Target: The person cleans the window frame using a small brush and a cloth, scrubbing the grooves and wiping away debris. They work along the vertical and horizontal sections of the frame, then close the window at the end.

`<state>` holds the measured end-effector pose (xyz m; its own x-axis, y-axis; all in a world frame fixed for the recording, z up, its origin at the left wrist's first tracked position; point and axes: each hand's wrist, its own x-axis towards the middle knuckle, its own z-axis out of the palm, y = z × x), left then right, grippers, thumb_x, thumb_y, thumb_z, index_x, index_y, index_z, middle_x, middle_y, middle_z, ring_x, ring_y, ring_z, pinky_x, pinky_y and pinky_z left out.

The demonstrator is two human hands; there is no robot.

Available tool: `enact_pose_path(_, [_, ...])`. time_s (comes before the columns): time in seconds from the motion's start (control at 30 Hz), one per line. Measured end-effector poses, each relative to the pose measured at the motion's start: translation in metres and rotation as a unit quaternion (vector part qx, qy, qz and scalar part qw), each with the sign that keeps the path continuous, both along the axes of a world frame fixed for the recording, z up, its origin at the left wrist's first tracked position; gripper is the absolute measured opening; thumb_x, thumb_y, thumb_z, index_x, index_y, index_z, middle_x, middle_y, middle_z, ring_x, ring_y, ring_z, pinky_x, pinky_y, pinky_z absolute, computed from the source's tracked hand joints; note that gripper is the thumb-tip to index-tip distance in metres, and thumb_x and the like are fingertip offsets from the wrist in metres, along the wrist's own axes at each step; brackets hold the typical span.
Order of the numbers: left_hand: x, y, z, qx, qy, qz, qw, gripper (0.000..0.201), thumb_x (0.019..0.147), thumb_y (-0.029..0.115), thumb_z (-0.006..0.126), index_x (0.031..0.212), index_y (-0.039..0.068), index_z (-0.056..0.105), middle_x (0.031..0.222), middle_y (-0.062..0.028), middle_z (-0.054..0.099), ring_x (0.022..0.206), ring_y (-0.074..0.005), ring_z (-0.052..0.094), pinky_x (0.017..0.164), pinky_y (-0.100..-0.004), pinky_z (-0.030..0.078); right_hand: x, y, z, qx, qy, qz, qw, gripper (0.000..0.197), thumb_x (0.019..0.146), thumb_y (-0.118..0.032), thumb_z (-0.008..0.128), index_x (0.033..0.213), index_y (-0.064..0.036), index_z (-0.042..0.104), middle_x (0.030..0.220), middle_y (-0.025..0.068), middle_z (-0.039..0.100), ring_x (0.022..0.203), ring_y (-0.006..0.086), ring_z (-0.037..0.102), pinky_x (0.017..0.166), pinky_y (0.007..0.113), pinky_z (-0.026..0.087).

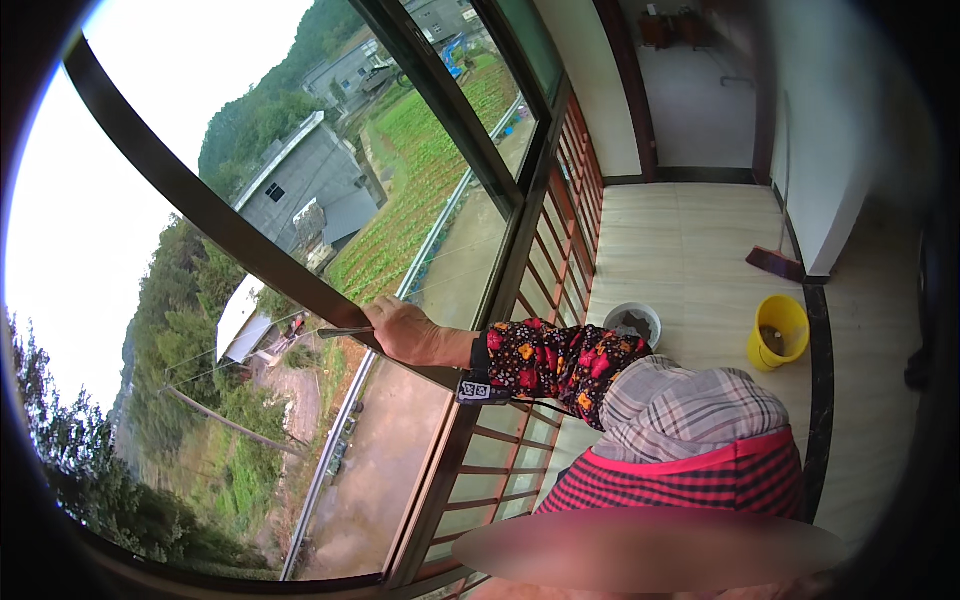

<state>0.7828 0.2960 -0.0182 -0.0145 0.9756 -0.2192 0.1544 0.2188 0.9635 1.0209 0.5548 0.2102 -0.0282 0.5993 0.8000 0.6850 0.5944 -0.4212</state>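
Observation:
My right arm, in a dark floral sleeve cover, stretches leftward to the window. My right hand is closed at the dark window frame, its fingers bent over the frame's edge. A thin, flat grey strip sticks out from the fingertips along the frame; its kind cannot be made out, and the hand hides the rest of it. A dark device with a patterned white tag is strapped at my wrist. My left hand is out of view.
Below the window runs a brown railing. On the tiled floor stand a pale basin with grey contents and a yellow bucket. A broom leans at the wall corner beyond them, near a doorway.

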Motion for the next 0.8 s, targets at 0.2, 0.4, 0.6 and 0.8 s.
enact_pose_path(0.2, [0.005,0.005,0.002,0.001,0.0,-0.008,1.0,0.052,0.082,0.001,0.07,0.131,-0.003,0.052,0.115,-0.0138,0.065,0.101,-0.023,0.063,0.092,-0.0352,0.05,-0.012,-0.003,0.0,0.021,-0.018,0.007,1.0,0.028,0.079,-0.006,0.06,0.103,0.0042,0.053,0.093,0.0203,0.057,0.09,0.0365,0.059,0.08,0.043,0.051])
enact_pose_path(0.4, [0.007,0.005,0.008,0.003,0.002,-0.01,1.0,0.053,0.082,0.0,0.07,0.132,-0.003,0.051,0.115,-0.0139,0.065,0.102,-0.0232,0.063,0.093,-0.0352,0.05,-0.03,-0.015,0.005,0.016,-0.034,0.011,0.999,0.025,0.077,-0.007,0.061,0.098,0.0026,0.052,0.09,0.0195,0.056,0.087,0.036,0.059,0.076,0.043,0.051])
enact_pose_path(0.6, [0.009,0.007,0.011,0.004,0.002,-0.011,1.0,0.054,0.082,0.0,0.069,0.132,-0.003,0.05,0.116,-0.014,0.065,0.103,-0.0233,0.062,0.094,-0.0353,0.05,-0.042,-0.023,0.005,0.058,-0.032,0.02,0.998,0.026,0.075,-0.008,0.062,0.096,0.003,0.051,0.089,0.0186,0.056,0.085,0.0352,0.059,0.077,0.042,0.05])
enact_pose_path(0.8, [0.005,0.006,0.013,0.004,0.005,-0.013,1.0,0.055,0.082,-0.001,0.069,0.133,-0.003,0.05,0.117,-0.0141,0.064,0.104,-0.0235,0.062,0.094,-0.0354,0.049,-0.055,-0.029,0.007,0.06,-0.043,0.049,0.996,0.028,0.074,-0.008,0.062,0.097,0.0042,0.052,0.088,0.0191,0.055,0.084,0.0345,0.059,0.076,0.042,0.049])
